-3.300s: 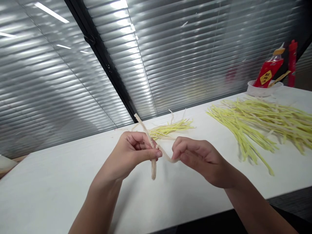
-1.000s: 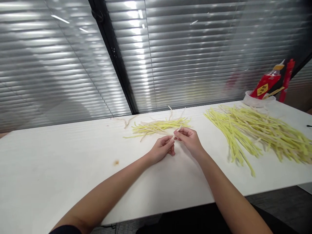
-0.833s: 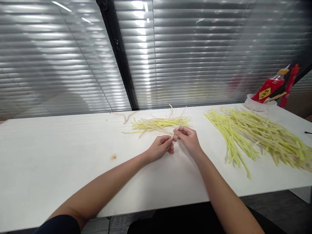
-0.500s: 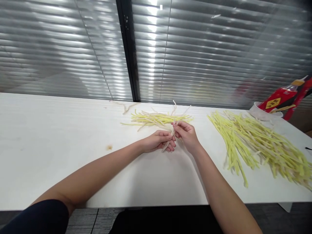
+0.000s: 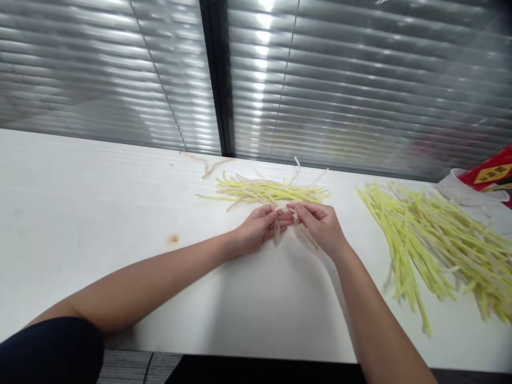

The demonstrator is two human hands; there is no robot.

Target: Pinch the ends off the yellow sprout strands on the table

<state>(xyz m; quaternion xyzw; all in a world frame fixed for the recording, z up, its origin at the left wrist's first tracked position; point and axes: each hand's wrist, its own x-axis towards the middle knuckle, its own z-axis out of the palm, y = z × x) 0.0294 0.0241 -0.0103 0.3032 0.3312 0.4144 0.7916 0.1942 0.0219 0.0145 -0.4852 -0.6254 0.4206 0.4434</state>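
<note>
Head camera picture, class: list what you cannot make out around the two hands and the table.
- Pale strip: its middle is hidden by the fingers of the left hand and right hand.
- Red packet: cut off by the right edge.
- Large pile of yellow strips: runs off the right edge.

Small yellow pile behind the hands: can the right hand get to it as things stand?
Probably yes. The small yellow pile lies just beyond the right hand with nothing between, though its fingers pinch a pale strip shared with the left hand.
</note>
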